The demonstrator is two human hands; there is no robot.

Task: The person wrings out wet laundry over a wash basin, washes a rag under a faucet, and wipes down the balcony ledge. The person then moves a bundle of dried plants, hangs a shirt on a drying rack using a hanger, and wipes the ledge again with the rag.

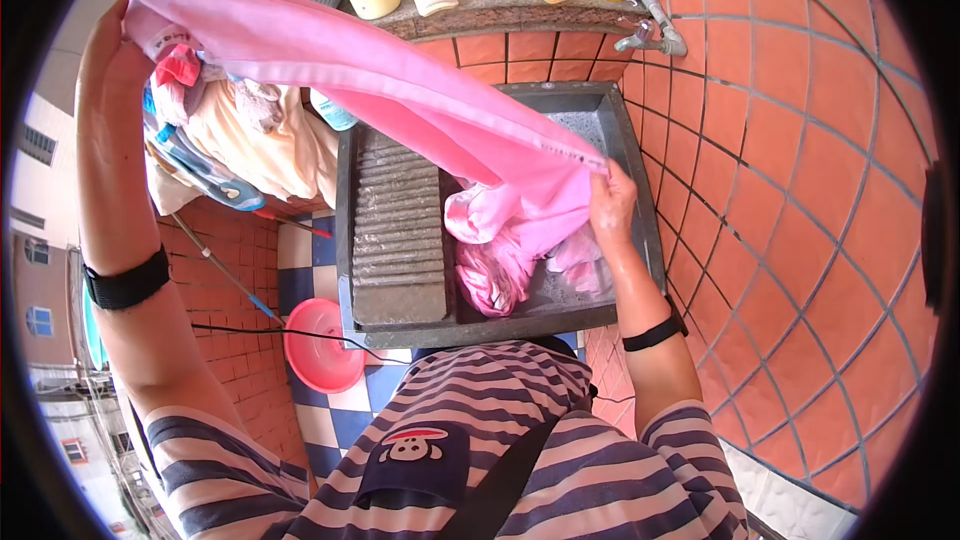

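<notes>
"Where's the pink cloth (pixel 400 90)?"
"Raised over the sink (pixel 500 328), slanting from far left to right; where it ends among the pink folds below is hard to make out."
"And the fingers?"
"The right hand's (pixel 612 202) pinch its edge. The left hand (pixel 118 25) is partly hidden behind the far-left end; I can't tell its fingers' state."

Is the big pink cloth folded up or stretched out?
Mostly stretched out: the left hand and right hand hold the pink cloth up between them. Its lower part hangs crumpled over the sink.
</notes>
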